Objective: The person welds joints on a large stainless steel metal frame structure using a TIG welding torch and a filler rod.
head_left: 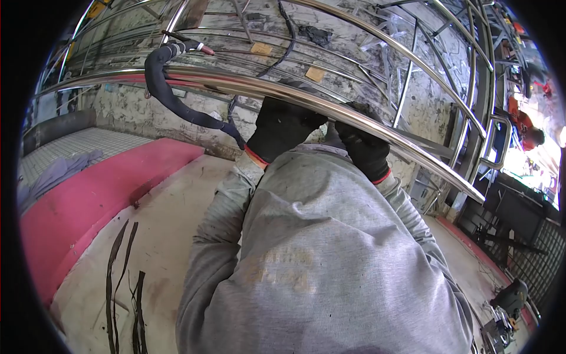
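Note:
A shiny steel pipe (330, 109), part of a welded metal frame, slants across in front of my body. My left hand (286, 127), in a black glove with a red-orange cuff, is closed around the pipe, its fingers partly hidden behind it. Farther right, my right hand (362, 141), gloved the same way, grips this pipe too, with dark fingertips showing over its top. To the left of my left hand, a dark sleeved cable (171, 100) with a torch-like head and a pinkish tip (206, 51) hangs over the pipe.
Beyond the pipe, more frame bars (407, 76) stand over a stained floor. A pink padded edge (112, 189) curves along the left, near dark strips (115, 283). A person in red (525, 127) is at the far right. Metal tools (501, 330) lie at the lower right.

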`<state>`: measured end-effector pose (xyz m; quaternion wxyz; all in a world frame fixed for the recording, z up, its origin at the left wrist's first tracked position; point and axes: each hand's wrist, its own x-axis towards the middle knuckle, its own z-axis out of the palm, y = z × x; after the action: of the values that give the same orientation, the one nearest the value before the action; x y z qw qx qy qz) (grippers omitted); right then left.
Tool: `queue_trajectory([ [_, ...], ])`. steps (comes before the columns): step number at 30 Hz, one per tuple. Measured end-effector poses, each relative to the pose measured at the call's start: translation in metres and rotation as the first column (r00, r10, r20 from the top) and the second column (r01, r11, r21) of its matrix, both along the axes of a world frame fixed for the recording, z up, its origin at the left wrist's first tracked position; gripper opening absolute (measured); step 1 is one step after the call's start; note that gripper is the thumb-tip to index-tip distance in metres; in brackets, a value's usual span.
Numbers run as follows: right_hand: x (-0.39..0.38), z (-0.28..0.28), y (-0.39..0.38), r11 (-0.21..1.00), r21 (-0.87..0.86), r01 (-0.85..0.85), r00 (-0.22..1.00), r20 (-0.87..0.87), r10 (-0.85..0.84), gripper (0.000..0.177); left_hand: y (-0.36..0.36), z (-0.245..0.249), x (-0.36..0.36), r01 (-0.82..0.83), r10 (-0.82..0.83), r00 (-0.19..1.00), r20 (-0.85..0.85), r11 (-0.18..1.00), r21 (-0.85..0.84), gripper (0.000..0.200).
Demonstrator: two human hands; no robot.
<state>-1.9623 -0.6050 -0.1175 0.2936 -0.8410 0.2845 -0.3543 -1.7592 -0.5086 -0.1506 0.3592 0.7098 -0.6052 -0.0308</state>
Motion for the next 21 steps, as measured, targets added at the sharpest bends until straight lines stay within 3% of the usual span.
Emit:
queue_trajectory([
  [2,-0.001,-0.004,-0.002,0.998,0.061,-0.009,1.000,0.010,0.009,0.046,0.000,-0.002,0.000,0.002,-0.002,1.000,0.000,1.000,-0.024,0.049],
  [4,0.002,-0.009,-0.007,0.959,-0.280,-0.038,0.996,-0.084,0.015,0.050,0.001,-0.002,-0.001,-0.022,0.027,0.985,0.173,0.999,-0.031,0.049],
  [8,0.005,0.003,-0.009,0.983,-0.181,0.004,0.999,-0.038,-0.012,0.048,0.005,-0.002,-0.003,-0.033,0.030,0.996,0.082,0.999,0.037,0.047],
  [10,0.005,0.013,-0.020,0.945,-0.290,-0.150,0.971,-0.223,0.086,0.048,0.006,0.003,-0.004,-0.065,0.056,0.990,0.127,0.995,0.069,0.049],
  [11,-0.001,0.016,-0.021,0.946,-0.294,-0.139,0.971,-0.228,0.072,0.048,0.003,0.005,-0.004,-0.052,0.043,0.992,0.122,0.997,0.065,0.049],
  [14,-0.013,0.019,-0.023,0.975,-0.152,-0.163,0.951,-0.289,0.114,0.050,-0.004,0.017,-0.001,0.006,-0.006,1.000,-0.001,0.998,-0.056,0.044],
  [16,-0.015,0.013,-0.027,0.984,0.079,-0.160,0.962,-0.209,0.173,0.050,-0.007,0.023,0.000,0.022,-0.028,0.999,-0.030,0.979,-0.204,0.037],
  [21,-0.017,0.017,-0.035,0.970,0.156,-0.189,0.946,-0.236,0.222,0.048,0.002,0.004,0.006,0.112,-0.105,0.985,0.135,0.993,-0.047,0.031],
])
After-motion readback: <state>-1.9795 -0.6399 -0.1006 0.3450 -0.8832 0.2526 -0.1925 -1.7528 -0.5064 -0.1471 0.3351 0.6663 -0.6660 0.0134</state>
